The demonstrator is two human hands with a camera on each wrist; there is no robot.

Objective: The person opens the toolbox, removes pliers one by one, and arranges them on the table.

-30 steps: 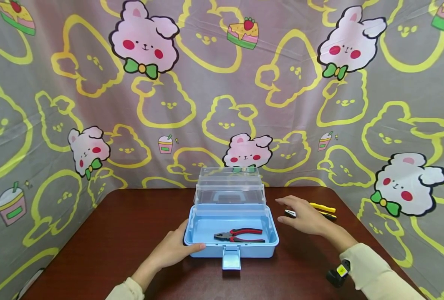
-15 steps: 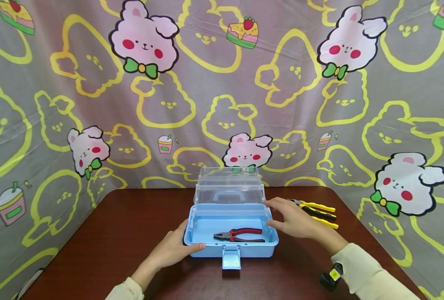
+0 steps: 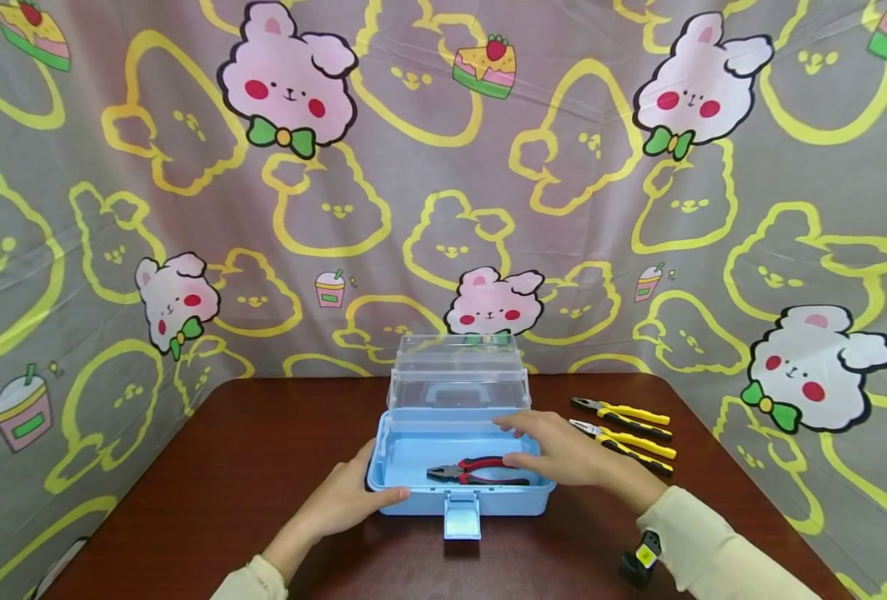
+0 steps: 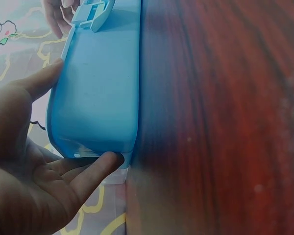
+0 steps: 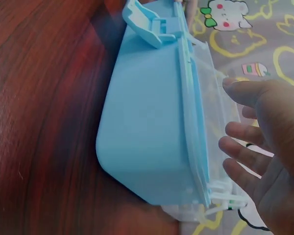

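A light blue toolbox point(image 3: 499, 503) stands on the table with its clear lid point(image 3: 458, 371) raised at the back. Red-and-black pliers point(image 3: 447, 473) lie inside it. At the box's left end, my left hand point(image 3: 342, 498) grips it, thumb over the front rim and fingers along the side; the left wrist view shows this grip on the blue wall point(image 4: 98, 88). My right hand point(image 3: 563, 450) hovers over the box's right end, above the pliers' handles, which it partly hides in the head view. Its fingers are loosely bent around nothing, and the right wrist view shows the bare palm point(image 5: 264, 142).
To the right of the box lie two pairs of yellow-and-black pliers, one farther back point(image 3: 623, 417) and one nearer point(image 3: 623, 446). A front latch point(image 3: 462, 517) hangs down from the box. Patterned cloth point(image 3: 443, 208) surrounds the dark red-brown table point(image 3: 263, 442).
My right hand has moved left from the yellow-and-black pliers to over the toolbox, uncovering both pairs. The left hand and the box have stayed put.
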